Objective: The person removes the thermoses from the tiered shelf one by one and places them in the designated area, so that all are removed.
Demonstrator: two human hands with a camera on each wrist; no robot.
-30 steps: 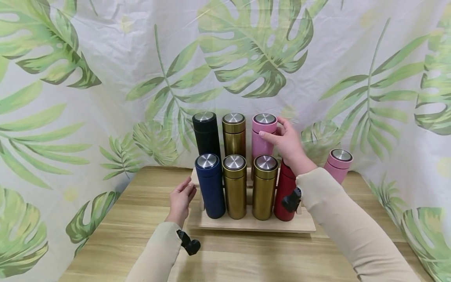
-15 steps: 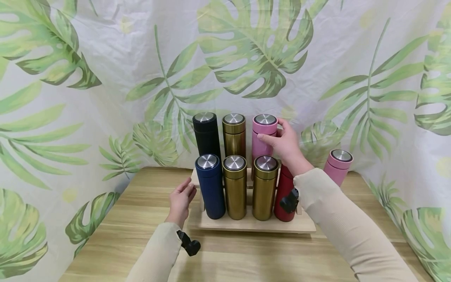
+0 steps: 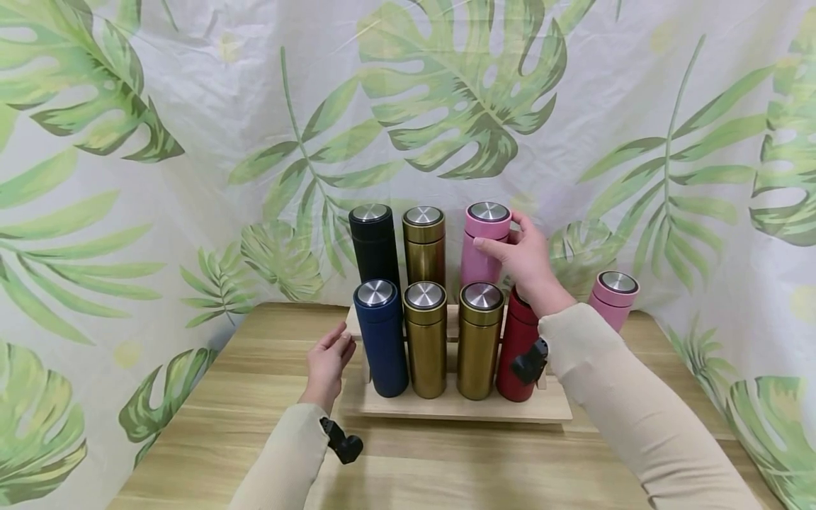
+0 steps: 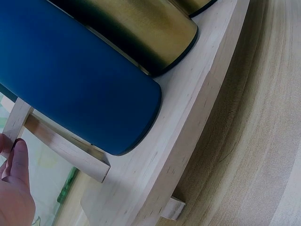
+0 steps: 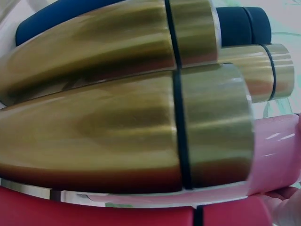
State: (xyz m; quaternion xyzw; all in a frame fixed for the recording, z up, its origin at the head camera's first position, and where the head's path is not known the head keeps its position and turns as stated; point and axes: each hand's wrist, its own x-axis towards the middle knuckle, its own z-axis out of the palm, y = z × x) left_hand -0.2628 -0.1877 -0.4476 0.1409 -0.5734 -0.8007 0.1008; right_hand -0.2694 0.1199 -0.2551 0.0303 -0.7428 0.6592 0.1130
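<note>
Within the grasping right hand [image 3: 532,262], the pink bottle [image 3: 479,268] is likely feeling slick, steadiest below the thumb [image 3: 489,247], left hand [image 3: 325,365] pinching the rack [image 3: 459,409].

Room: table [image 3: 446,460] before rack [image 3: 465,406] | Obstacle: rightmost gold bottle [image 3: 478,354] fronting gripped pink bottle [image 3: 479,270]

On the bench [image 3: 268,404] stands a two-tier rack [image 3: 542,404], its lower tier [image 3: 408,405] bearing four front flasks [image 3: 426,354] side by side; two back flasks [image 3: 424,248] rise behind the leftmost pair. Right of those two, the held flask [image 3: 481,262] is in the right hand [image 3: 530,262], behind the third front flask from the left [image 3: 479,354], while the left hand [image 3: 326,365] is at the rack's left end. A lone flask [image 3: 613,304] is right of the rack, beyond the right sleeve [image 3: 637,397], with a cloth backdrop [image 3: 255,92] behind everything.
</note>
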